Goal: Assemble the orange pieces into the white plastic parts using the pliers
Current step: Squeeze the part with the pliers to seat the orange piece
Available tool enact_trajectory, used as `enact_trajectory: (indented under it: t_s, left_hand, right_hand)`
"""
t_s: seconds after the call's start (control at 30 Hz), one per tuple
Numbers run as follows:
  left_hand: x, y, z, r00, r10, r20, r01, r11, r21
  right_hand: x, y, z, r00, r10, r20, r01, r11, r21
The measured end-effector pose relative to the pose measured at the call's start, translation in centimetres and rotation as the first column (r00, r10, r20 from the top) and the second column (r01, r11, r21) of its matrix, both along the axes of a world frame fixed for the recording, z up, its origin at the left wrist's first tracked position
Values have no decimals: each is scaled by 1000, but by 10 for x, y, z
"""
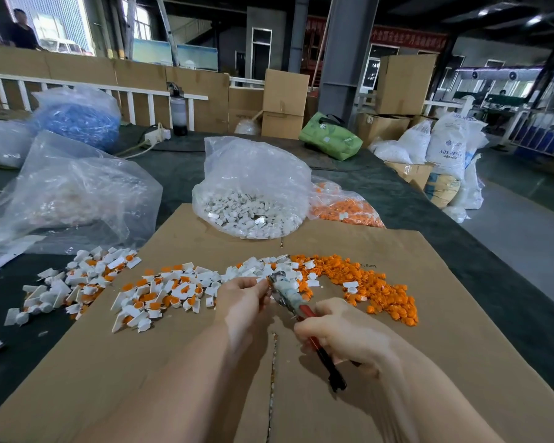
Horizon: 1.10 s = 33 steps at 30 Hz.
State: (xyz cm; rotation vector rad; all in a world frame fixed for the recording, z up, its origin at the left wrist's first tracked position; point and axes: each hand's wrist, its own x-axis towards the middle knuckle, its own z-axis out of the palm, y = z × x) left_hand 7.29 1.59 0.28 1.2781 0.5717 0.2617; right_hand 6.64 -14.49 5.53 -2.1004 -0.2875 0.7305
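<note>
Our left hand (pixel 242 295) pinches something small right at the nose of the pliers (pixel 288 294); the piece itself is too small and hidden to name, though we judge it to be a white part with its orange insert. Our right hand (pixel 343 330) is clenched round the red and black handles, the nose pointing up and left toward the left fingertips (pixel 263 282)

These pieces look light, stiff and smooth, so they should slip easily. We would hold each by its flat white tab and keep the round socket free for the pliers, squeezing only until the insert seats, since thin plastic could crack

Loose orange pieces (pixel 378 289) lie heaped just right of the pliers, unfilled white plastic parts (pixel 263 266) just beyond them, and finished ones (pixel 160 292) spread to the left. The cardboard sheet (pixel 173 378) is bare under our forearms, giving open room near us. Its left edge cuts through the finished pile, so pieces can slide onto the dark table (pixel 20 346). Supply bags (pixel 250 193) stand well beyond
</note>
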Motion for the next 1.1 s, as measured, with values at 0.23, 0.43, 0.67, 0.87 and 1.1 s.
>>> enact_trajectory:
  t_s: [0.23, 0.43, 0.67, 0.87, 1.1]
  left_hand:
    - [1, -2, -1, 1000, 2, -12, -2, 1000, -4]
    - [1, -6, -2, 1000, 14, -5, -14, 999, -39]
    - [-3, -12, -2, 1000, -5, 2, 5, 995, -98]
    - [-7, -9, -2, 1000, 21, 12, -19, 989, -143]
    - [-17, -10, -8, 995, -88, -38, 96, 945, 314]
  right_hand:
    - [-4, 4, 3, 988, 31, 151, -14, 993, -116]
    - [-6, 4, -2, 958, 44, 284, 16, 979, -205]
    - [-6, 4, -11, 938, 28, 346, 57, 971, -232]
    - [-3, -6, -16, 949, -56, 311, 97, 988, -119]
    - [22, -24, -41, 735, -187, 652, 448, 856, -259]
